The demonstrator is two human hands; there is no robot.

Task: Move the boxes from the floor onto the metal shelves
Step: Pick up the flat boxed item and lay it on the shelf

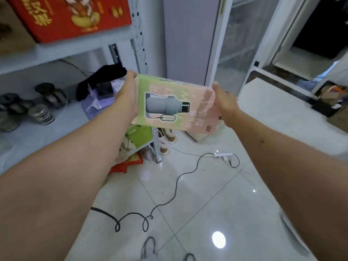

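A green and pink box (175, 104) with a picture of a grey bottle is held in the air in front of the metal shelves (62, 51). My left hand (128, 97) grips its left end and my right hand (224, 102) holds its right end. The box is tilted, right end lower. It hangs beside the shelf's front right post (140, 44), level with the middle shelf. A red box (71, 16) lies on the upper shelf.
The middle shelf carries several metal tins (40, 113), a purple box (99, 98) and a black cloth (99, 80). A green box (139, 135) sits on the lower shelf. A black cable (175, 189) loops over the white floor tiles. Slippers (165, 140) lie by the post.
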